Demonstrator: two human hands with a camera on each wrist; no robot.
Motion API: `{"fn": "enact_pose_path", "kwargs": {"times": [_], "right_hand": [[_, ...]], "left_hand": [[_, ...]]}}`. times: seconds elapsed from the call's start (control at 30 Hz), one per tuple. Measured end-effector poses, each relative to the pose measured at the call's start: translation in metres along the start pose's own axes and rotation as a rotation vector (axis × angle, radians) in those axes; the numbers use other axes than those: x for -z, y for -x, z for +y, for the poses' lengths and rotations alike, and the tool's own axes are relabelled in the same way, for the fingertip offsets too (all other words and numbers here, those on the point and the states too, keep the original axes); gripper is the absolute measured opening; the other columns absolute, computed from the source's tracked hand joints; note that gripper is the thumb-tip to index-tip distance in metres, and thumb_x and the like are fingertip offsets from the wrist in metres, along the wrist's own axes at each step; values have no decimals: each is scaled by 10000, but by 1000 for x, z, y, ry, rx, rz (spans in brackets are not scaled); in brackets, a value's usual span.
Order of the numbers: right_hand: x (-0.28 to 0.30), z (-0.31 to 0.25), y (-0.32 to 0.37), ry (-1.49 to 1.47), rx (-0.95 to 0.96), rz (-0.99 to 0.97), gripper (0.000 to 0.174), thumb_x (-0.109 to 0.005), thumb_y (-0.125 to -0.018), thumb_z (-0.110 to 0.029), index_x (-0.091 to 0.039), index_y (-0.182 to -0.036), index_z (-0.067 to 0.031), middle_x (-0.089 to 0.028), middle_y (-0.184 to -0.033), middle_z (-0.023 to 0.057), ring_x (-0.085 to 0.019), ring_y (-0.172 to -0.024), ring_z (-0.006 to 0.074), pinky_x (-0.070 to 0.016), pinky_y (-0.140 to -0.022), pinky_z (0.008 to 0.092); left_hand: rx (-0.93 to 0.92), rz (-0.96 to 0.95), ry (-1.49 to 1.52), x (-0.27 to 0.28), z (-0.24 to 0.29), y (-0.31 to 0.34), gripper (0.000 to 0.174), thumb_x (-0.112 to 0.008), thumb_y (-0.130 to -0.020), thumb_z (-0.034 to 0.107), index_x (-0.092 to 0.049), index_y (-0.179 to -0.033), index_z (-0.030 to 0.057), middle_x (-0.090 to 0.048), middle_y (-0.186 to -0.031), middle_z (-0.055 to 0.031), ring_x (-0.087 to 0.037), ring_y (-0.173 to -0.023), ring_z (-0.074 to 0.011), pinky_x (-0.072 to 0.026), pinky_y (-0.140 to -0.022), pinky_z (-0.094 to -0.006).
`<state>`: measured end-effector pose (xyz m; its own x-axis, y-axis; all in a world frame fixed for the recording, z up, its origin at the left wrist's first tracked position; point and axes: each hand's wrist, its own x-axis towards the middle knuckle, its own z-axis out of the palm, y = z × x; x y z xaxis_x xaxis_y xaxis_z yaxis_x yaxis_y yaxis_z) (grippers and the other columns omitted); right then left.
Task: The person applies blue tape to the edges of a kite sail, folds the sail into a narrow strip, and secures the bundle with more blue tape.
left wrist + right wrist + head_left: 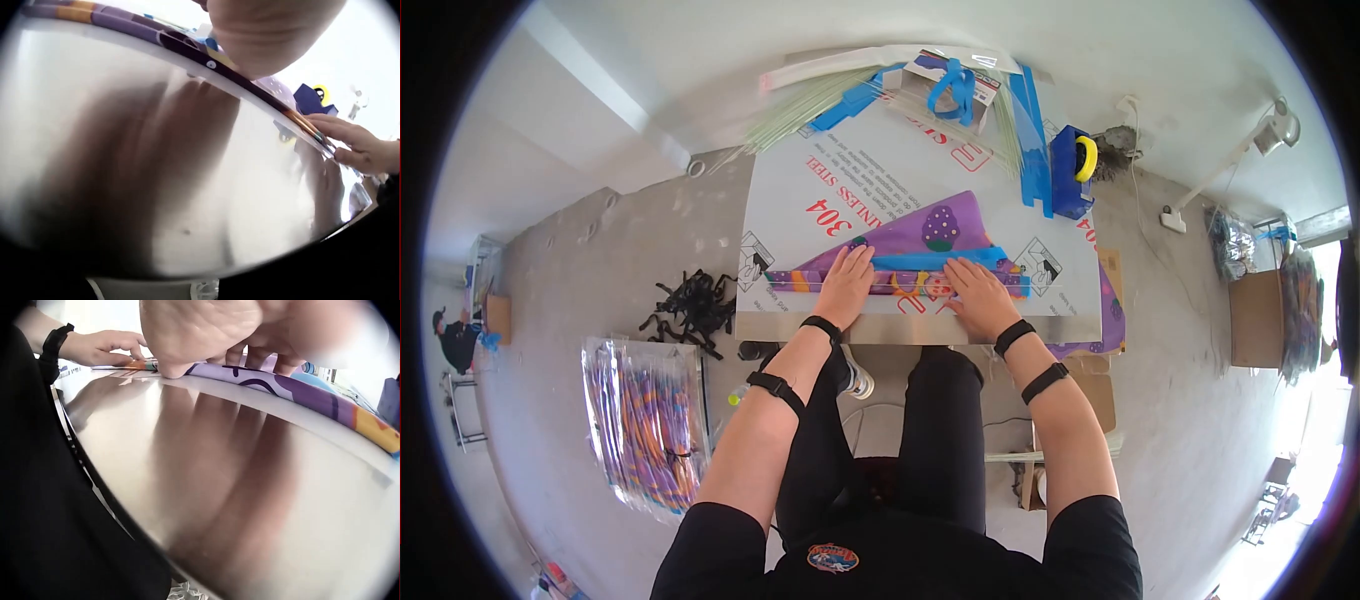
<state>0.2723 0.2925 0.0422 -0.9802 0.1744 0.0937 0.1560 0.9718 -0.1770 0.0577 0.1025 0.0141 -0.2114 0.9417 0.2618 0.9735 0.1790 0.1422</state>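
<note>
A purple patterned sheet (965, 212) lies on the table, its near edge a narrow roll or folded band (800, 282). A blue strip (905, 262) lies along it, between the hands. The left hand (846, 288) rests on the band's left part, fingers extended forward. Farther right, the right hand (982, 298) presses on the band and strip with spread fingers. In the left wrist view the band (125, 22) passes under the left hand (269, 31). The right wrist view shows the right hand (206, 331) at the band (319, 400), fingertips partly hidden behind it.
The printed metal sheet (780, 185) covers the tabletop. At its back are a box (928, 72), pale thin sticks (820, 105) and blue strips (1032, 150). A blue tape dispenser (1072, 185) stands back right. More purple sheet (1112, 320) lies at the right edge.
</note>
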Motion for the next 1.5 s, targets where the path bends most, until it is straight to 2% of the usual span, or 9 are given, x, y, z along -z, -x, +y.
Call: {"fn": "enact_pose_path", "kwargs": {"times": [0.17,0.5,0.67,0.97,1.07,1.23,1.33,1.43,1.5], "right_hand": [[-2,3,1,15,-2,-64,558,-617,-830,-296,-482,-1291,-13,-466,-1355,85,-404,-1276,243,-339,-1058,382],[-9,10,2,52,59,-72,543,-592,-848,-286,-472,-1303,-13,-457,-1366,76,-397,-1284,241,-331,-1063,368],[-9,14,5,19,54,-57,532,-587,-840,-232,-463,-1306,-8,-458,-1363,98,-404,-1280,249,-334,-1065,369],[-19,49,12,-12,102,22,395,-584,-801,-149,-563,-1174,-20,-553,-1262,107,-521,-1179,245,-449,-964,345],[-22,61,9,-262,-80,100,284,-592,-805,-142,-635,-1070,-50,-650,-1095,76,-623,-1007,221,-510,-844,358],[12,76,-22,-613,-490,-193,204,-650,-798,-80,-670,-993,-23,-679,-840,70,-638,-726,173,-497,-681,301],[-2,93,-31,-863,-600,-181,217,-687,-772,-48,-667,-986,-17,-654,-799,34,-587,-703,112,-479,-653,257],[-14,107,-39,-943,-631,-233,235,-703,-749,-87,-676,-977,-37,-676,-827,63,-611,-748,141,-492,-685,274],[-16,111,-41,-900,-611,-248,238,-707,-746,-99,-675,-973,-34,-676,-826,63,-612,-746,143,-492,-683,275]], "left_hand": [[-232,-123,-2,2,-1,-2,336,-480,-846,102,-568,-1150,-9,-504,-1299,-119,-421,-1264,-249,-296,-1105,-406],[-235,-129,-75,21,-13,3,461,-591,-837,280,-552,-1177,-29,-499,-1298,-120,-411,-1258,-250,-272,-1111,-368],[-137,-234,61,24,-10,-3,447,-659,-762,226,-556,-1110,-35,-517,-1076,-103,-495,-1036,-257,-431,-932,-352],[-248,-79,149,9,-36,5,374,-578,-787,109,-548,-1146,9,-592,-1029,-131,-578,-977,-280,-499,-793,-387],[32,-320,284,17,-43,-1,341,-563,-808,86,-570,-1146,43,-635,-1024,-138,-613,-955,-296,-502,-812,-401],[203,-457,616,21,-68,-24,324,-598,-802,28,-598,-1126,34,-661,-1040,-137,-636,-962,-261,-495,-850,-353],[289,-515,880,4,-97,-30,382,-634,-759,-19,-603,-1136,26,-671,-1022,-134,-644,-954,-192,-479,-857,-295],[370,-590,963,9,-118,-33,351,-687,-737,53,-626,-1081,21,-678,-957,-139,-646,-876,-184,-489,-798,-289],[344,-752,599,20,-128,-41,322,-745,-700,135,-655,-986,17,-685,-879,-133,-645,-792,-189,-494,-718,-294]]}}
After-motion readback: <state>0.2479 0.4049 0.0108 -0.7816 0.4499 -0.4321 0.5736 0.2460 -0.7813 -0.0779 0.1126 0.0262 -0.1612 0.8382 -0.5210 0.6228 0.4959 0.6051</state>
